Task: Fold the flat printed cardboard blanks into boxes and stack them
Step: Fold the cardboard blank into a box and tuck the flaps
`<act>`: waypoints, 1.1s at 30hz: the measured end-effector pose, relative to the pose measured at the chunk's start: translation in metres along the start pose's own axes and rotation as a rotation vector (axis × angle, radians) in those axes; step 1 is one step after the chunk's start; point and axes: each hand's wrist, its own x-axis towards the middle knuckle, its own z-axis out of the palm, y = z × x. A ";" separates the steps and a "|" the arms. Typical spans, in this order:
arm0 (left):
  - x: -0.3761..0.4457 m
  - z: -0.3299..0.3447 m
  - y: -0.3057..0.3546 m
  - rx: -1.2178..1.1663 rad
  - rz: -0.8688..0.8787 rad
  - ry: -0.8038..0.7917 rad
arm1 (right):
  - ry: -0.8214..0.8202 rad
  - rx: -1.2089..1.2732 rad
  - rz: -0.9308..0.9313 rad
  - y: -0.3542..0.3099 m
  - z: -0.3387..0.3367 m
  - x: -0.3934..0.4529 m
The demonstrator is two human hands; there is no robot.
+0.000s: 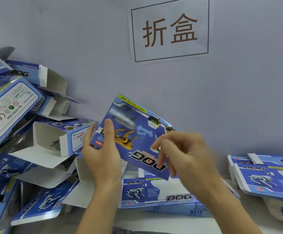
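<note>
A blue printed cardboard blank (135,132) with a yellow dog picture and "DOG" lettering is held tilted in mid-air in front of the wall. My left hand (102,154) grips its left end, thumb on the printed face and fingers behind. My right hand (176,154) is blurred at the blank's lower right edge, its fingers curled and touching the card near the "DOG" print. Below them lies a stack of flat blanks (156,195). A jumbled pile of folded boxes (27,132) with open white flaps fills the left side.
A second stack of flat blanks (265,178) sits at the right on the table. A grey wall behind carries a paper sign (170,30) with two large characters. The table's front edge (154,223) runs along the bottom.
</note>
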 end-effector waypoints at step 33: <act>-0.007 -0.002 -0.026 0.296 -0.203 -0.552 | -0.364 0.175 0.562 0.057 -0.038 -0.007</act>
